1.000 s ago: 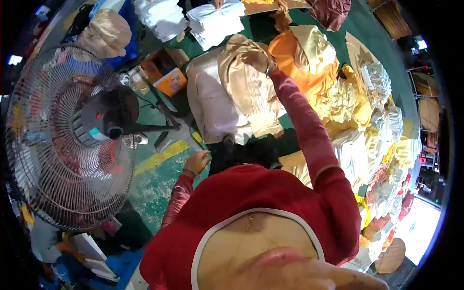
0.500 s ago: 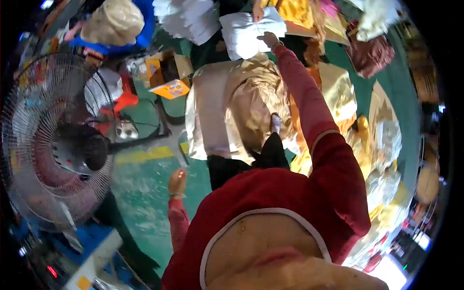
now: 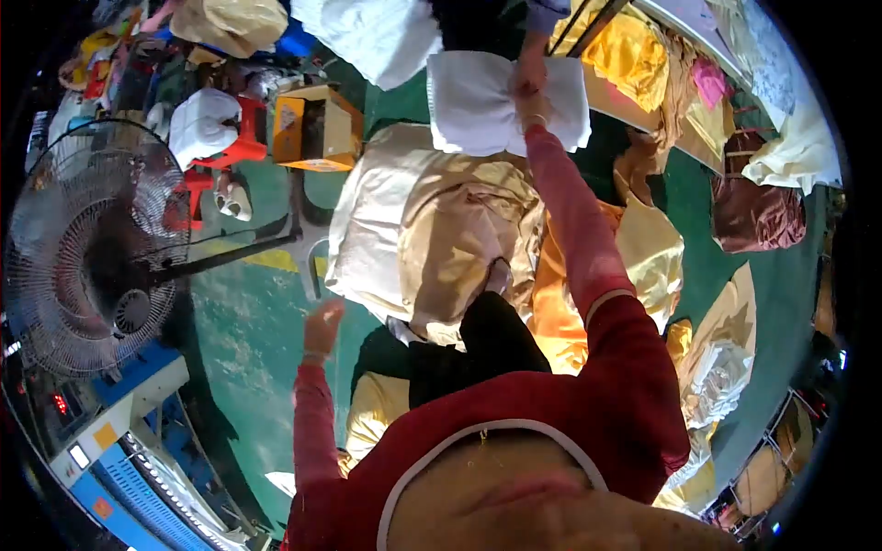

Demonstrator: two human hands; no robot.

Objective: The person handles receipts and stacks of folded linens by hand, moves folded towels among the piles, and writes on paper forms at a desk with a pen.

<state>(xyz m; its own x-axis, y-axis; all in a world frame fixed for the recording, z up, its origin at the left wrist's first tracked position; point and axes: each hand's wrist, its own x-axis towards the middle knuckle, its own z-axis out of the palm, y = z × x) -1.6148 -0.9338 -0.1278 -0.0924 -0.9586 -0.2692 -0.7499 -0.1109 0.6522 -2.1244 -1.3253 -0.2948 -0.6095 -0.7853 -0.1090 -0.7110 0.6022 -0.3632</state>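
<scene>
A folded white cloth bundle (image 3: 469,103) is pinched in at its middle, just beyond a large beige cloth bundle (image 3: 367,220). My right hand (image 3: 533,110) reaches forward and is closed on that pinched middle. A co-worker's hand (image 3: 530,72) grips the same spot from the far side, touching or nearly touching mine. My left hand (image 3: 322,328) hangs at my side over the green floor, holding nothing, with its fingers loosely apart. One of my feet (image 3: 498,275) rests on or against the tan cloth (image 3: 459,230) of the beige bundle.
On the left stands a large fan (image 3: 96,253), its base near the beige bundle. An open orange carton (image 3: 317,129) and a red stool (image 3: 248,136) are beyond it. Orange cloth (image 3: 556,298) and a cardboard piece (image 3: 730,312) lie to the right. A blue-and-white machine (image 3: 129,432) is lower left.
My right hand has moved from the tan cloth to the white bundle and closed on it. The view has shifted forward as I moved closer. My left hand stays low at my side.
</scene>
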